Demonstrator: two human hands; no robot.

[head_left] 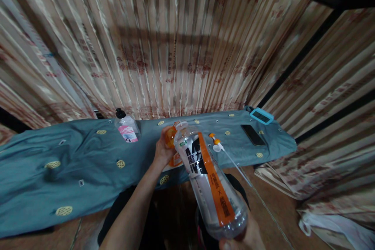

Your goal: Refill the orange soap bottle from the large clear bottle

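A large clear plastic drink bottle (205,179) with a black, white and orange label is tilted across the front. My right hand (244,236) grips its base from below. My left hand (162,150) closes around a smaller orange bottle (170,137) on the cloth. The drink bottle's uncapped mouth is close to the top of the orange bottle; I cannot tell whether they touch. Most of the orange bottle is hidden behind my fingers and the drink bottle. Right of them lies a white and orange pump head (216,142) with a long thin tube.
On the blue-green cloth (88,164) with yellow pineapple prints stand a clear bottle with a black cap (127,127), a dark phone (252,134) and a light-blue framed device (261,116). Patterned curtains (175,47) hang behind, and dark metal bars (295,74) run at the right.
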